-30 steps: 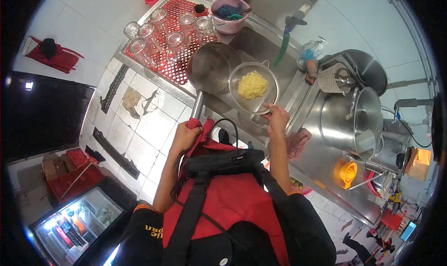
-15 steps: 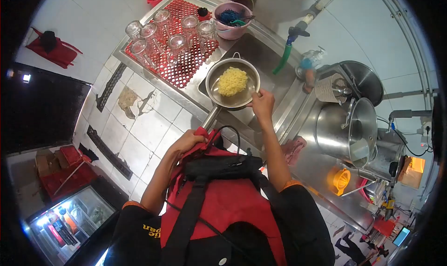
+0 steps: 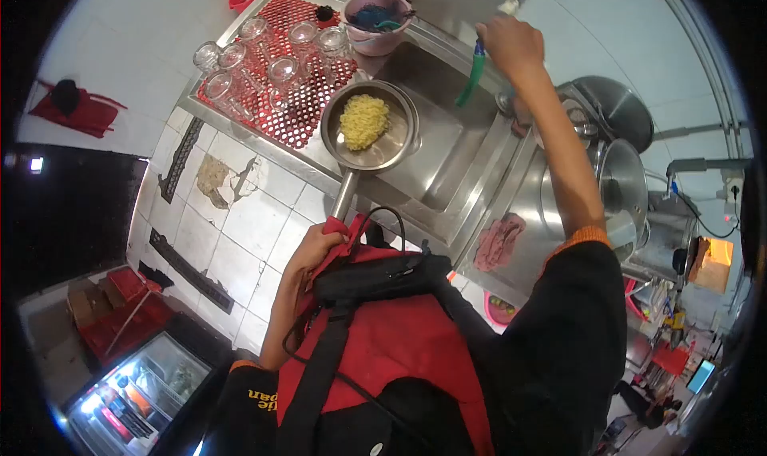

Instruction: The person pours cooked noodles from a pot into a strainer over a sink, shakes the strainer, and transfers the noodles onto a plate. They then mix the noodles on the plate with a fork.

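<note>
My left hand (image 3: 318, 250) is wrapped round the handle of a metal saucepan (image 3: 393, 141), with a fold of red cloth (image 3: 358, 226) bunched in the grip. A block of yellow instant noodles (image 3: 364, 122) lies in the pan, which is over the near left edge of the sink (image 3: 451, 140). At the wall, my right hand (image 3: 513, 47) is closed over the water tap, hiding most of its valve. From the tap a green hose (image 3: 471, 82) hangs over the sink. Whether water flows is not visible.
Upturned glass mugs (image 3: 284, 71) stand on a red mat (image 3: 300, 120) at the left. Behind the sink is a pink bowl (image 3: 375, 41) with scrubbers. Large metal pots (image 3: 611, 109) and a pink cloth (image 3: 499, 243) are to the right. White tiled floor (image 3: 256, 204) shows below left.
My right hand has let go of the saucepan's rim and moved up and right onto the tap. My left hand still holds the handle; the whole view has shifted slightly.
</note>
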`<state>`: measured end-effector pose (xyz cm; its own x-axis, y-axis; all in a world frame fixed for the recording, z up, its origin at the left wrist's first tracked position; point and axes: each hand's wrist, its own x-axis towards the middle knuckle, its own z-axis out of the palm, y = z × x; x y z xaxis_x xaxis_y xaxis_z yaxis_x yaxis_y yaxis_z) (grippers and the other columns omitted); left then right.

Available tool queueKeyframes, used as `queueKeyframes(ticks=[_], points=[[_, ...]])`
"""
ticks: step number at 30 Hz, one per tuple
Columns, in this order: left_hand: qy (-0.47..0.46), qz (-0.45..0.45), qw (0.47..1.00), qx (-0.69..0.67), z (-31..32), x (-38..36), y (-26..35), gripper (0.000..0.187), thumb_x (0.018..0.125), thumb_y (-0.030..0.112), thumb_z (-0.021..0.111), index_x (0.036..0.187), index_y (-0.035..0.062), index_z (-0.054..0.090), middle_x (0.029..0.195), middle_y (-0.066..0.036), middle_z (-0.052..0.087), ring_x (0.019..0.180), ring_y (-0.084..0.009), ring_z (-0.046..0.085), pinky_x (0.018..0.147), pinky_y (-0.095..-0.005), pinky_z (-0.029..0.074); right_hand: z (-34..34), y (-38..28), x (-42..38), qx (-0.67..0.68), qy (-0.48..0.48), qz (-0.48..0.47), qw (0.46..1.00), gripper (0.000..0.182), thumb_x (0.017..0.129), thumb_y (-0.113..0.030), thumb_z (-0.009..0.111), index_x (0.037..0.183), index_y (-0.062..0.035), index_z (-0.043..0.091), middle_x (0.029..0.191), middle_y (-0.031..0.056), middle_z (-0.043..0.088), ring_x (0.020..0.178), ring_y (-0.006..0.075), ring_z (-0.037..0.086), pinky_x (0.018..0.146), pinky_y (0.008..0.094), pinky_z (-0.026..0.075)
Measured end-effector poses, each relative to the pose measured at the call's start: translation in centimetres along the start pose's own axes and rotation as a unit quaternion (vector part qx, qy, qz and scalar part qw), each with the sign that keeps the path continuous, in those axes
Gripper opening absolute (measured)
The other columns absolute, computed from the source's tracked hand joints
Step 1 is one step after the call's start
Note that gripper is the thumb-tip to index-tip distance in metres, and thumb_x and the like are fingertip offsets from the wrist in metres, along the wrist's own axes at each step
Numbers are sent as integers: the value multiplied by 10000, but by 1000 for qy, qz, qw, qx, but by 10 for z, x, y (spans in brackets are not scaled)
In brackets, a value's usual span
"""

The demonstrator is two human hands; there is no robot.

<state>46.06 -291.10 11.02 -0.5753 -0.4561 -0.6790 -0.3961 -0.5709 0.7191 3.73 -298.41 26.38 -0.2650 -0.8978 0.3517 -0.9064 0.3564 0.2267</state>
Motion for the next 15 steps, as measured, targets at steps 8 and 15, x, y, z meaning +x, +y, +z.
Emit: queueKeyframes(ticks=[8,15], points=[[53,23,998,20,5,-21,2,196,724,143,589,829,-22,602,721,-68,605,625,-132,549,576,-260,433,8,-44,14,27,-29,123,992,242,778,-211,502,783,-75,702,836,182,665,794,351,653,656,464,521],[67,18,998,2,8,-43,-3,173,722,121,593,836,-9,595,730,-42,592,642,-111,537,584,-252,432,-11,-27,-60,205,95,236,945,390,878,-353,468,713,-54,656,737,191,633,738,408,614,665,477,479]])
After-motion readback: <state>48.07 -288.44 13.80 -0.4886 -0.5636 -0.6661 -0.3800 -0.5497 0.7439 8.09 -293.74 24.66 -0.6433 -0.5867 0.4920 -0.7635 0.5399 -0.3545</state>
